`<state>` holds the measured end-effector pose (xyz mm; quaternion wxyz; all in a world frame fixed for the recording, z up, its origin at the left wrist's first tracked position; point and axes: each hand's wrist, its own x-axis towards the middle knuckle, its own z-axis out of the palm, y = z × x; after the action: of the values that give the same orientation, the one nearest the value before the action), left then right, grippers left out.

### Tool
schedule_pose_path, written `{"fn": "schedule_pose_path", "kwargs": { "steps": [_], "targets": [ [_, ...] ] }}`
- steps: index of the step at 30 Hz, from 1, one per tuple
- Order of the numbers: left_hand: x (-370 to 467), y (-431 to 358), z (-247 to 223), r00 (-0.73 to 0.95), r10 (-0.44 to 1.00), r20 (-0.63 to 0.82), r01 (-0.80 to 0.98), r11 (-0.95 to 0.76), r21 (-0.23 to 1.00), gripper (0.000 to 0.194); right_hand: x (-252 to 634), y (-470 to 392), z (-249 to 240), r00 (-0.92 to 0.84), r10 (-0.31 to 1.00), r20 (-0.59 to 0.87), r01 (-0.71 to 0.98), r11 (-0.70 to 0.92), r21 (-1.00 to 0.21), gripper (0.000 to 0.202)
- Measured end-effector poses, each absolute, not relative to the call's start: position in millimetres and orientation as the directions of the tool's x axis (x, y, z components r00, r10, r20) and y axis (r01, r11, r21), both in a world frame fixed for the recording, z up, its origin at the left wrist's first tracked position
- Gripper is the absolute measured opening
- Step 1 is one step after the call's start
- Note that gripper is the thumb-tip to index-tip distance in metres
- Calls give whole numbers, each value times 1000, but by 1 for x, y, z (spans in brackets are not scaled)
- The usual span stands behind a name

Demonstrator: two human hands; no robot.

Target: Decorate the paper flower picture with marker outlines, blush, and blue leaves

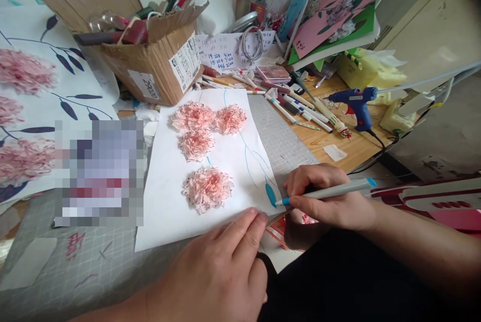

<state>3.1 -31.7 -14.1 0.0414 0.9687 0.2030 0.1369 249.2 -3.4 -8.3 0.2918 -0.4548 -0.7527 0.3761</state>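
The blue-tipped marker [334, 192] lies pinched in the right hand [323, 197], its barrel slanting up and right past the fingers, its tip just beyond them to the left, on or just over the blue leaf [270, 195] at the right edge of the white sheet [165, 227]. The left hand [225, 262] has its fingers close together, fingertips on the sheet's near edge, just left of the marker tip. Four pink ruffled flowers [208, 189] sit farther left on the sheet, apart from both hands. The sheet lies on a gray cutting mat [112, 262] on the desk [353, 149].
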Motion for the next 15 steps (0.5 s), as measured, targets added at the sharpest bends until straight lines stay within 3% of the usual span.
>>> {"fn": "schedule_pose_path", "kwargs": {
  "steps": [4, 8, 11, 15],
  "targets": [
    [4, -31, -18, 884, 402, 240, 378, -915, 140, 16, 251, -4, -7, -431, 894, 127, 464, 340, -818, 13],
    [4, -33, -22, 854, 387, 347, 368, -922, 120, 17, 252, -4, -7, -440, 889, 129, 478, 353, -804, 13],
    [3, -34, -19, 876, 411, 254, 389, -912, 134, 17, 252, -4, -7, -442, 889, 123, 473, 347, -810, 14],
    [1, -36, -18, 873, 416, 256, 394, -909, 136, 21, 253, -5, -8, -430, 895, 120, 479, 339, -809, 14]
  ]
}}
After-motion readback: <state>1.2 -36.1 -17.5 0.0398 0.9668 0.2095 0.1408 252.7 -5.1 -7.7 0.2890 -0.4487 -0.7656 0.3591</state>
